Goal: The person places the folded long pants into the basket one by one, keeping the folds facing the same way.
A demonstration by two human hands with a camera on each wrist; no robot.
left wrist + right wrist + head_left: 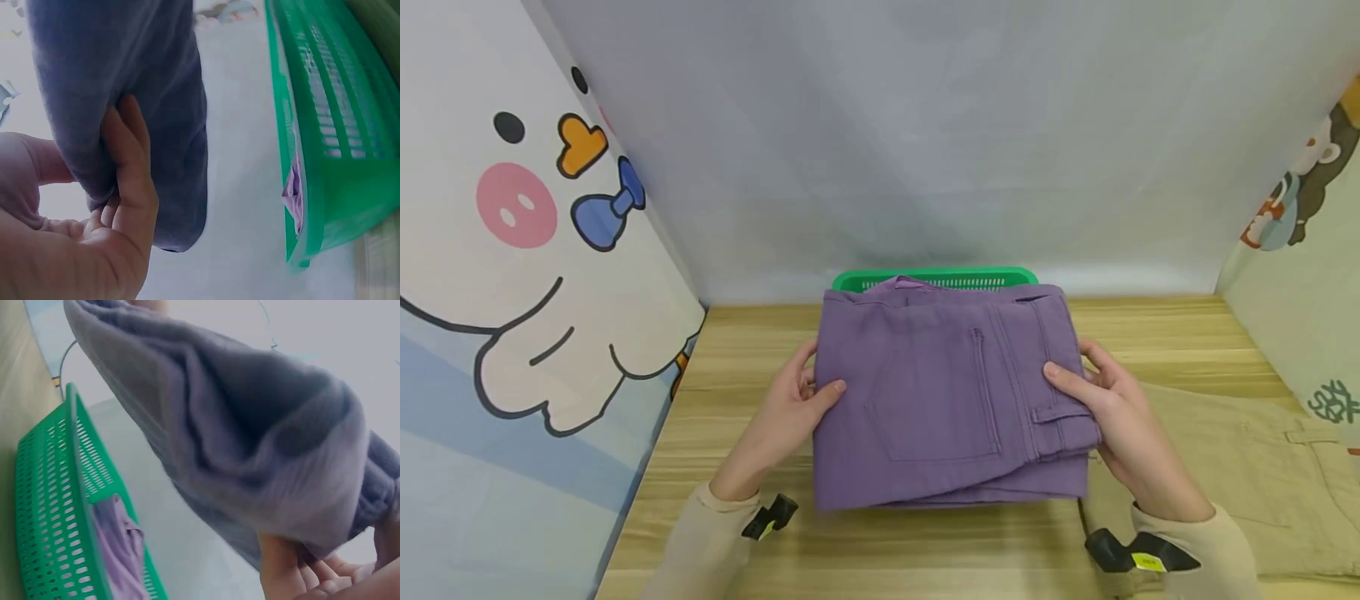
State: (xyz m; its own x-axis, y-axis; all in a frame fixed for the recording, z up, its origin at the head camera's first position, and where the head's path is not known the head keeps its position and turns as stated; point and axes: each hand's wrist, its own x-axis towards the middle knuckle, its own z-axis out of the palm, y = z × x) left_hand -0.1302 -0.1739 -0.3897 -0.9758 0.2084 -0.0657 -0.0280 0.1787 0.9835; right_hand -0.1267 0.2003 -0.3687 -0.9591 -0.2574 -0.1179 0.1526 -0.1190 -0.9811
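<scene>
A pair of folded purple trousers (925,392) is held up between both hands, its back pocket and belt loops facing the head camera. My left hand (790,408) grips the left edge, thumb on the front and fingers behind; the left wrist view shows those fingers (128,162) pressed into the cloth. On the other side my right hand (1123,425) pinches the waistband edge, thumb on top. Behind the trousers stands a green perforated basket (936,273), mostly hidden in the head view. A lighter purple garment (119,544) lies inside it in the right wrist view.
Khaki trousers (1217,475) lie flat on the wooden table (730,358) at the right, partly behind my right forearm. A pale backdrop (925,142) rises behind the basket. Panels with cartoon pictures (512,350) stand at the left and right.
</scene>
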